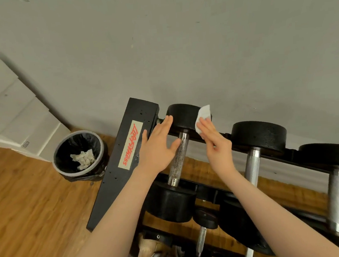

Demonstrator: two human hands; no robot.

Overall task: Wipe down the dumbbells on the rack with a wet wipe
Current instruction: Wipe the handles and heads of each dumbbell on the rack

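Bare forearms reach up from the bottom edge toward the rack. Fingers straight, the left hand (156, 147) lies flat against the near side of the far black rubber head (185, 116) of the leftmost dumbbell, steadying it. On the opposite side, the right hand (213, 140), fingers also extended, presses a white wet wipe (202, 115) onto that head's rim. Below runs the knurled steel handle (177, 158), resting on the black steel rack (124, 161). A lined grey bin holding used wipes (80, 154) stands left. Wiping well probably means sweeping round the whole head, then down the handle, bracing throughout.
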